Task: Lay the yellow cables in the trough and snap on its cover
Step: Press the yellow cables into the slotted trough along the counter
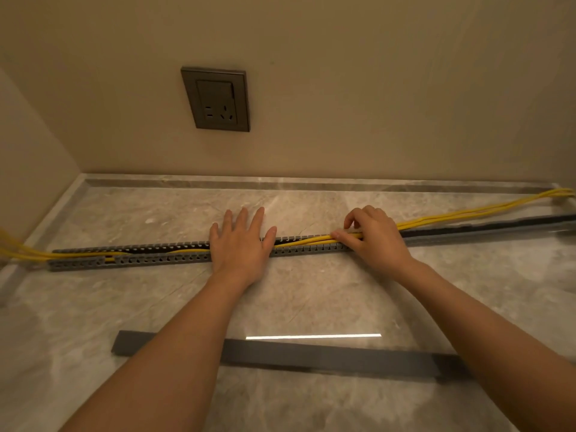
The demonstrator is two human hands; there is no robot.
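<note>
A grey slotted trough [156,255] lies left to right across the marble floor. Yellow cables [467,213] come in from the far right, run into the trough's middle and leave at its left end [21,252]. My left hand [241,244] lies flat and spread over the trough's middle, pressing down on it. My right hand [372,233] pinches the yellow cables at the trough's top, fingers curled around them. The flat grey cover [311,357] lies loose on the floor near me, partly under my forearms.
A dark wall socket [218,99] sits above the floor's back edge. A second dark trough section [486,229] continues to the right. A raised marble border [280,182] runs along the wall and the left corner.
</note>
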